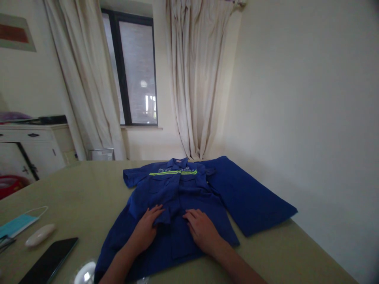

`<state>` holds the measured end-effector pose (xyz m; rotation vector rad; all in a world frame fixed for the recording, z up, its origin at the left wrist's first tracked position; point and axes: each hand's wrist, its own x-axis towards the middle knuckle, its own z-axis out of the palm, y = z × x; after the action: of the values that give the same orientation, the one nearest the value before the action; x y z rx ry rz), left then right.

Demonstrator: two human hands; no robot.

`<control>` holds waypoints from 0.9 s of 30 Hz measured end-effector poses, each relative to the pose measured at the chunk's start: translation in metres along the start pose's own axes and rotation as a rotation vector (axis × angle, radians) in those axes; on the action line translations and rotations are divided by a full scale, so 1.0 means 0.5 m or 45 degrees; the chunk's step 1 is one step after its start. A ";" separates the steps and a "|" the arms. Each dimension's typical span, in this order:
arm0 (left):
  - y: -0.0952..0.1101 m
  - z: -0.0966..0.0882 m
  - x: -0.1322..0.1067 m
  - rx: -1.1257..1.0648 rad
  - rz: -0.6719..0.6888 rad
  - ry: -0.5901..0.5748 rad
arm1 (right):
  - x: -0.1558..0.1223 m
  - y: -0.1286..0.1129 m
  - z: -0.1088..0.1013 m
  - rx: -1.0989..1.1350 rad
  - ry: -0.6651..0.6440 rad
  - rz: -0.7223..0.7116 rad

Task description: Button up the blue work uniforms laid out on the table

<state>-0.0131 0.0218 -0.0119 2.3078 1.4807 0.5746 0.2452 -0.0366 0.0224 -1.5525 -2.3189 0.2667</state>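
Observation:
A blue short-sleeved work shirt (177, 191) lies front up on the table, its collar pointing away from me and a yellow-green reflective stripe across the chest. My left hand (148, 227) rests on the lower left front, fingers stretched forward beside a raised flap of the cloth. On the lower right front lies my right hand (201, 228), palm down with its fingers extended. Both hands touch the fabric. To the right, a folded blue cloth (248, 201) lies flat, partly beside and under the shirt.
On the left of the pale green table (79, 193) are a black phone (49, 260), a white oval object (40, 235) and a blue face mask (19, 225). A wall (310, 118) borders the right side. Behind stand a white cabinet (44, 144) and curtains (198, 79).

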 end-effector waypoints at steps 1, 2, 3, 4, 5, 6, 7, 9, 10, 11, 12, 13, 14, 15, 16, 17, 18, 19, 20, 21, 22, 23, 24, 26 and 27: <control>-0.009 0.002 0.008 -0.013 -0.032 0.071 | 0.007 -0.009 0.001 -0.048 -0.008 0.040; -0.015 0.004 0.012 -0.033 -0.049 0.136 | 0.011 -0.020 0.002 -0.079 -0.010 0.068; -0.018 0.005 0.012 -0.060 -0.045 0.191 | 0.010 -0.031 0.004 -0.084 -0.003 0.072; -0.018 0.004 0.008 -0.094 -0.021 0.234 | 0.005 -0.041 0.006 -0.059 0.008 0.049; -0.016 0.002 0.002 -0.128 0.019 0.265 | -0.002 -0.049 0.009 -0.010 0.010 -0.007; -0.013 -0.001 -0.007 -0.153 0.067 0.287 | -0.012 -0.054 0.011 0.055 -0.004 -0.086; -0.009 -0.004 -0.016 -0.165 0.115 0.304 | -0.022 -0.056 0.013 0.124 -0.030 -0.168; 0.002 -0.008 -0.032 -0.157 0.199 0.349 | -0.040 -0.054 0.015 0.227 -0.095 -0.289; 0.007 -0.008 -0.037 -0.161 0.235 0.384 | -0.045 -0.051 0.015 0.250 -0.115 -0.318; 0.012 -0.006 -0.039 -0.181 0.261 0.427 | -0.048 -0.047 0.013 0.254 -0.125 -0.330; 0.017 -0.004 -0.039 -0.220 0.275 0.467 | -0.049 -0.044 0.012 0.246 -0.130 -0.334; 0.023 -0.002 -0.038 -0.272 0.275 0.508 | -0.048 -0.042 0.010 0.233 -0.141 -0.338; 0.028 -0.001 -0.036 -0.328 0.260 0.548 | -0.046 -0.042 0.008 0.224 -0.156 -0.346; 0.032 -0.002 -0.034 -0.377 0.234 0.582 | -0.044 -0.043 0.007 0.229 -0.167 -0.350; 0.036 -0.006 -0.033 -0.409 0.197 0.615 | -0.042 -0.044 0.007 0.257 -0.175 -0.344; 0.039 -0.014 -0.033 -0.422 0.149 0.656 | -0.040 -0.046 0.008 0.310 -0.176 -0.318; 0.041 -0.026 -0.034 -0.415 0.080 0.719 | -0.037 -0.047 0.009 0.386 -0.163 -0.267; 0.043 -0.041 -0.037 -0.393 -0.009 0.802 | -0.034 -0.045 0.011 0.481 -0.127 -0.189; 0.045 -0.057 -0.041 -0.360 -0.108 0.895 | -0.030 -0.042 0.013 0.598 -0.055 -0.076; 0.046 -0.074 -0.046 -0.320 -0.206 1.006 | -0.025 -0.034 0.014 0.741 0.052 0.068; 0.048 -0.090 -0.053 -0.276 -0.290 1.122 | -0.020 -0.024 0.014 0.906 0.190 0.231; 0.050 -0.104 -0.060 -0.230 -0.342 1.230 | -0.015 -0.010 0.013 1.087 0.349 0.405; 0.052 -0.113 -0.068 -0.184 -0.351 1.322 | -0.010 0.006 0.009 1.270 0.516 0.580; 0.056 -0.119 -0.083 -0.091 -0.228 1.443 | -0.003 0.037 -0.005 1.549 0.860 0.880; 0.060 -0.115 -0.089 -0.042 -0.093 1.459 | -0.002 0.050 -0.015 1.605 1.033 0.987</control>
<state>-0.0356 -0.0271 0.0452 1.8793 1.8881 2.0855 0.2701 -0.0282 0.0209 -1.3093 -0.5432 0.8521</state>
